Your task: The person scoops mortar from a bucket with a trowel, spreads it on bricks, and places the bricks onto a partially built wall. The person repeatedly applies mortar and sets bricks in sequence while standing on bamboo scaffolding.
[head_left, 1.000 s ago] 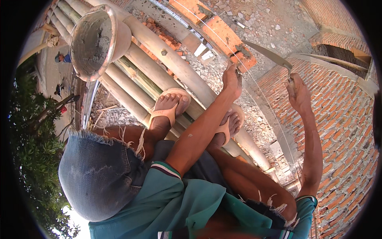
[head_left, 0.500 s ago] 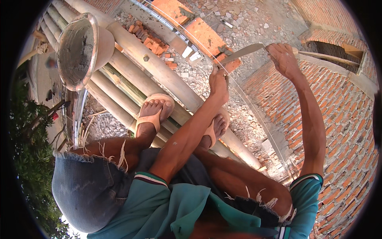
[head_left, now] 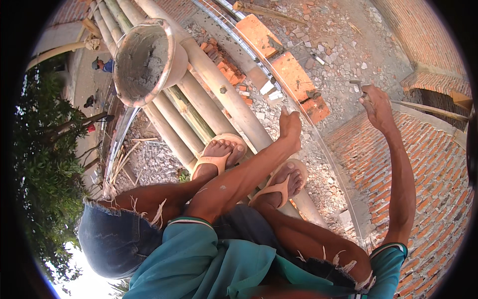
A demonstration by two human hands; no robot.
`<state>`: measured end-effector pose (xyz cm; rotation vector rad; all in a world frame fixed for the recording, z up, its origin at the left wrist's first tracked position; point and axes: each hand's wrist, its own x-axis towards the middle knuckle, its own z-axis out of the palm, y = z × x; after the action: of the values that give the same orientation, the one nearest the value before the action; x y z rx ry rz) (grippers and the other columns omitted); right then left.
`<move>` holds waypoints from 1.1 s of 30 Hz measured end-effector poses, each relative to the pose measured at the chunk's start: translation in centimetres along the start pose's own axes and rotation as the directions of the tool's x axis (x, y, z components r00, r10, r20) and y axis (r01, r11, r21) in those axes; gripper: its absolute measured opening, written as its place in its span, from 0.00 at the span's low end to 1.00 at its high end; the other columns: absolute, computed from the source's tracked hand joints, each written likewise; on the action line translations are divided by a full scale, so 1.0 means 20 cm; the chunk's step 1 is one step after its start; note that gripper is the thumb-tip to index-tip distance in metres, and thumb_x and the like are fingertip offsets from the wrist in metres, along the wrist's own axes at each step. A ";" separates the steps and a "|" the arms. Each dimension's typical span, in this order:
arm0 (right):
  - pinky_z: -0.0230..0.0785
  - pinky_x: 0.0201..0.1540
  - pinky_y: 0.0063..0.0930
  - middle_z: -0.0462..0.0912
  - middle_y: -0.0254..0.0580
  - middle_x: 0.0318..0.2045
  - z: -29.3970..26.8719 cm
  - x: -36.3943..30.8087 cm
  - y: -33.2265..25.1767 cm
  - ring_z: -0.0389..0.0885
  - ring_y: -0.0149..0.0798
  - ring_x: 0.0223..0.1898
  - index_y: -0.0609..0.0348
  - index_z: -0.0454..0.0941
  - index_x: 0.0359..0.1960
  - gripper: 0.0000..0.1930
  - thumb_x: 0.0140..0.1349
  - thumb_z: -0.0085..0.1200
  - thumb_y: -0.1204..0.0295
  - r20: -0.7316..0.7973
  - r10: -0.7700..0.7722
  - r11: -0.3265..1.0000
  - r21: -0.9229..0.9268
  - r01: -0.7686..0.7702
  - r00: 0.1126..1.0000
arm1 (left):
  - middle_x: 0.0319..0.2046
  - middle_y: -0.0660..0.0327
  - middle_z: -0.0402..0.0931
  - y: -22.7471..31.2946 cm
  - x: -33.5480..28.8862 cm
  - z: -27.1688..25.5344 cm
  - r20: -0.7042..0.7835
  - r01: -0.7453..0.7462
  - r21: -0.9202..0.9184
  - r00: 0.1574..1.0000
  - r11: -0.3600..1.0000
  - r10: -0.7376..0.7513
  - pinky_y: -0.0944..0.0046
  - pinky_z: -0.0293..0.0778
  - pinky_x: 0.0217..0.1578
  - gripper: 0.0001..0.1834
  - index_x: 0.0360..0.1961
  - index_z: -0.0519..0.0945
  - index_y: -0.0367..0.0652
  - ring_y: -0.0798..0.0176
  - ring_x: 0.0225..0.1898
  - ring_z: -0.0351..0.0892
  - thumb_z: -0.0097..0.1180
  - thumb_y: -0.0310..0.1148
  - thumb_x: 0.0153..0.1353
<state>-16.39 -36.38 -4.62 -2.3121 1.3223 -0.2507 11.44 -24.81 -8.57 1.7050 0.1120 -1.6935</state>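
The right hand (head_left: 377, 107) is closing around the handle of a trowel (head_left: 354, 82), and only a bit of its metal is showing, up above the fingers. The left hand (head_left: 290, 130) is curling with one finger poking up — I cannot tell if it is holding anything. It is hanging near a short orange brick (head_left: 316, 110), which is sitting at the near end of a row, after two longer bricks (head_left: 294, 77). Blobs of grey mortar (head_left: 313, 93) are sticking between them. A thin string (head_left: 324, 142) is running along the row. Two feet in tan sandals (head_left: 289, 187) are resting on bamboo poles (head_left: 211, 82). A bucket (head_left: 179, 65) is standing on the poles too — wet grey mix (head_left: 154, 62) is lying inside. A brick wall (head_left: 418, 174) is curving along the right.
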 end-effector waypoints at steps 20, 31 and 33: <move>0.85 0.37 0.33 0.89 0.42 0.31 -0.30 1.22 -1.82 0.90 0.36 0.36 0.56 0.88 0.33 0.04 0.60 0.60 0.75 -0.164 -0.705 0.605 -0.647 0.464 0.690 | 0.52 0.49 0.84 2.19 -0.05 -1.82 -0.029 -0.516 0.374 0.824 0.771 0.566 0.57 0.80 0.53 0.40 0.62 0.77 0.31 0.61 0.52 0.83 0.54 0.62 0.72; 0.80 0.32 0.37 0.84 0.46 0.32 -0.05 1.02 -1.90 0.86 0.39 0.31 0.65 0.81 0.37 0.07 0.59 0.59 0.74 0.282 -0.449 0.531 -0.679 0.507 0.848 | 0.40 0.62 0.85 1.81 -0.32 -1.31 0.222 -0.874 0.255 0.470 0.414 0.854 0.70 0.74 0.43 0.32 0.57 0.84 0.32 0.74 0.40 0.79 0.59 0.55 0.73; 0.81 0.34 0.40 0.85 0.50 0.34 -0.08 0.99 -1.84 0.86 0.44 0.33 0.67 0.80 0.39 0.09 0.60 0.58 0.74 0.170 -0.378 0.634 -0.668 0.388 0.910 | 0.31 0.67 0.78 1.77 -0.36 -1.25 0.277 -0.858 0.292 0.499 0.423 0.821 0.70 0.69 0.34 0.30 0.53 0.85 0.32 0.76 0.31 0.72 0.58 0.54 0.73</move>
<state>21.46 -37.87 12.99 -3.2296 0.9830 0.1811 50.19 -34.63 9.73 1.5014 -1.0676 -0.9992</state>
